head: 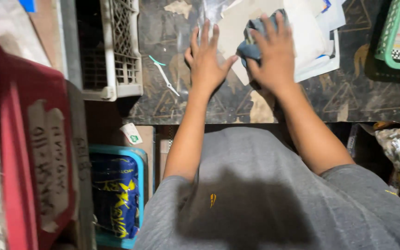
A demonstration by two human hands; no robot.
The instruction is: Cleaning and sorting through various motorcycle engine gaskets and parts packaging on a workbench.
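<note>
My left hand (205,58) lies flat with fingers spread on the dark worn tabletop (348,97), touching the edge of a clear plastic bag (211,9). My right hand (274,53) presses down on a folded blue-grey cloth (252,28), which rests on white paper sheets (311,41). The right hand's fingers are spread over the cloth and cover much of it. The two hands sit close together, thumbs nearly meeting.
A white slotted crate (123,51) stands at the table's left. A small white and teal plastic tool (165,76) lies beside it. A green basket (394,41) sits at the far right. Below are a red crate (19,153) and a teal bin (116,194).
</note>
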